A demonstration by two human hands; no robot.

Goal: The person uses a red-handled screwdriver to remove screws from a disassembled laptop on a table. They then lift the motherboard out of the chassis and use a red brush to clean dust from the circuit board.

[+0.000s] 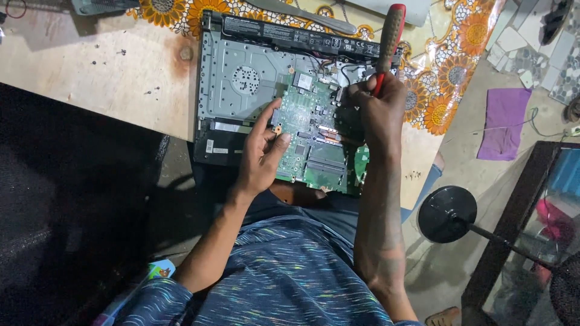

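Head view: the right hand (379,111) is clenched around a red-and-black-handled screwdriver (389,37), its tip hidden low against the green circuit board (311,133) inside the opened grey metal laptop chassis (241,78). The left hand (261,154) rests half-open, fingertips steadying the board. A slipping tip could gouge traces; the chassis overhanging the wooden table (103,72) might tip.

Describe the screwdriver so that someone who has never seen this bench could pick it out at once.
Find the opened laptop lying on the wooden table, its green circuit board exposed. At the board's upper right edge, the right hand grips the screwdriver. Its red-and-black handle sticks up past the laptop, the only red tool there.
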